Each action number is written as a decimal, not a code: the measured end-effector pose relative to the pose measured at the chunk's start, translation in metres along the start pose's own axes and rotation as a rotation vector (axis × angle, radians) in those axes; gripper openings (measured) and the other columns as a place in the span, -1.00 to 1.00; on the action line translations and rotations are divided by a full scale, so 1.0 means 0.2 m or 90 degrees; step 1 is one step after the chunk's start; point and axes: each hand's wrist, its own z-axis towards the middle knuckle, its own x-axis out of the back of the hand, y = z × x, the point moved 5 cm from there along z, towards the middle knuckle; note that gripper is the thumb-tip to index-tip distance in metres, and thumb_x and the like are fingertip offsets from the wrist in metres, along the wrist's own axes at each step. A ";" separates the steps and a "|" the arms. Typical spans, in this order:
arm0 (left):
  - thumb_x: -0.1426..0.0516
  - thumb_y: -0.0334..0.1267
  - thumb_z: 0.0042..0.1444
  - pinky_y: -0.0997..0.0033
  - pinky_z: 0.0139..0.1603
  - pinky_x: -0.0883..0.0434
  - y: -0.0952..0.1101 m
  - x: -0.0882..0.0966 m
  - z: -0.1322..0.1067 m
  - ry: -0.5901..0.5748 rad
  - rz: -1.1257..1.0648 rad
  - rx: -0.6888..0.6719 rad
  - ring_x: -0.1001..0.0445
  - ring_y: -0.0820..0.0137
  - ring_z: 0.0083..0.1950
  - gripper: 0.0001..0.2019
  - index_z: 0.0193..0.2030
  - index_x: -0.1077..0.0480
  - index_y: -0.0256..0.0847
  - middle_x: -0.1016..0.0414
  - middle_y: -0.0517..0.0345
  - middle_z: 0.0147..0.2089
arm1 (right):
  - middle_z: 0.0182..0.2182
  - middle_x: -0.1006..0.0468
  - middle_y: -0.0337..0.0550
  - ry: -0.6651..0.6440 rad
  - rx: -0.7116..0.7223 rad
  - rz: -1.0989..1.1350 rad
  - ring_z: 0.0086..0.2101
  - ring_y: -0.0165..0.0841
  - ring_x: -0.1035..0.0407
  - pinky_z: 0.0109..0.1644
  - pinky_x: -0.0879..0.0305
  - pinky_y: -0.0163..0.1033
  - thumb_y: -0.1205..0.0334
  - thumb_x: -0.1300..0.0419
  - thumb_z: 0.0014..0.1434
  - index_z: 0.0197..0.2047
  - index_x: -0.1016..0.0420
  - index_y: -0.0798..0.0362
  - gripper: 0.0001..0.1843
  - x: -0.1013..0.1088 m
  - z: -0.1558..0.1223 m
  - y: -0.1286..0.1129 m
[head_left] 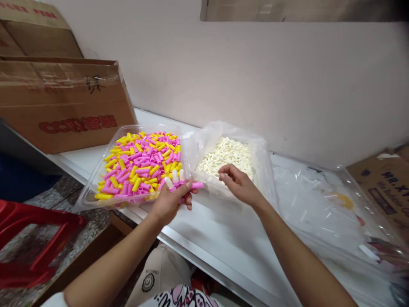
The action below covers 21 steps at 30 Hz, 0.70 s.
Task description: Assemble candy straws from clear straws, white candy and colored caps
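Observation:
My left hand is closed around several pink plastic tubes, held above the near right corner of a clear tray. White rounded tips stick up out of some of them. That tray is heaped with loose pink and yellow tubes. My right hand is over the near side of a bag-lined container of small cream-white pieces. Its thumb and fingers curl together in a pinch; whatever may be between them is too small to make out.
Cardboard boxes stand at the back left against the wall. To the right, a clear container holds translucent plastic pieces, with another carton beyond it. A red stool is at lower left, beside the white table.

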 end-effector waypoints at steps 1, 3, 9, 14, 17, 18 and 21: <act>-0.29 -0.10 -0.09 0.53 -0.66 -0.30 -0.03 -0.02 -0.02 -0.002 -0.020 0.010 -0.27 0.57 -0.60 -0.67 -0.33 -0.34 -0.30 -0.47 0.16 -0.46 | -0.38 -0.44 -0.24 0.008 0.006 0.064 -0.42 -0.44 -0.27 -0.36 -0.19 -0.34 0.09 -0.01 0.25 -0.18 -0.32 0.01 -0.81 -0.01 -0.07 -0.06; -0.29 -0.08 -0.08 0.56 -0.69 -0.25 -0.08 -0.06 -0.06 -0.005 -0.052 0.026 -0.24 0.59 -0.62 -0.67 -0.36 -0.33 -0.29 -0.46 0.18 -0.47 | -0.41 -0.42 -0.25 0.005 0.006 0.135 -0.46 -0.47 -0.24 -0.40 -0.16 -0.35 0.06 -0.04 0.25 -0.21 -0.34 0.02 -0.79 -0.05 -0.18 -0.14; -0.29 -0.05 -0.08 0.62 -0.73 -0.10 -0.14 -0.14 -0.12 -0.033 -0.061 0.041 -0.15 0.65 -0.67 -0.66 -0.40 -0.33 -0.29 -0.41 0.23 -0.52 | -0.45 -0.40 -0.28 0.016 0.013 0.173 -0.50 -0.49 -0.19 -0.42 -0.13 -0.34 0.06 -0.05 0.27 -0.26 -0.35 0.02 -0.78 -0.06 -0.33 -0.19; -0.28 -0.06 -0.04 0.63 -0.71 -0.09 -0.14 -0.19 -0.16 -0.053 -0.058 0.017 -0.13 0.67 -0.66 -0.68 -0.39 -0.35 -0.30 -0.40 0.24 -0.51 | -0.48 -0.36 -0.29 0.048 0.047 0.126 -0.49 -0.48 -0.20 -0.40 -0.14 -0.34 0.11 -0.05 0.27 -0.30 -0.36 0.03 -0.81 -0.04 -0.37 -0.21; -0.26 -0.08 -0.01 0.64 -0.70 -0.07 -0.18 -0.21 -0.19 -0.052 -0.056 0.012 -0.10 0.69 -0.66 -0.70 -0.40 -0.35 -0.31 -0.37 0.26 -0.52 | -0.53 -0.33 -0.32 0.087 0.051 0.121 -0.53 -0.49 -0.19 -0.43 -0.14 -0.35 0.11 -0.04 0.27 -0.31 -0.34 0.03 -0.80 -0.09 -0.42 -0.21; -0.26 -0.08 0.00 0.64 -0.70 -0.07 -0.19 -0.22 -0.19 -0.045 -0.053 0.012 -0.09 0.69 -0.66 -0.70 -0.40 -0.35 -0.31 -0.36 0.26 -0.52 | -0.55 -0.32 -0.33 0.096 0.040 0.128 -0.54 -0.50 -0.20 -0.44 -0.14 -0.36 0.11 -0.03 0.28 -0.30 -0.33 0.03 -0.80 -0.11 -0.43 -0.21; -0.26 -0.08 -0.02 0.62 -0.68 -0.13 -0.25 -0.23 -0.19 -0.040 -0.033 0.030 -0.14 0.67 -0.64 -0.70 -0.37 -0.38 -0.32 -0.37 0.25 -0.51 | -0.53 -0.38 -0.31 0.058 0.019 0.105 -0.51 -0.48 -0.27 -0.41 -0.19 -0.36 0.10 0.00 0.29 -0.25 -0.35 0.03 -0.79 -0.11 -0.45 -0.18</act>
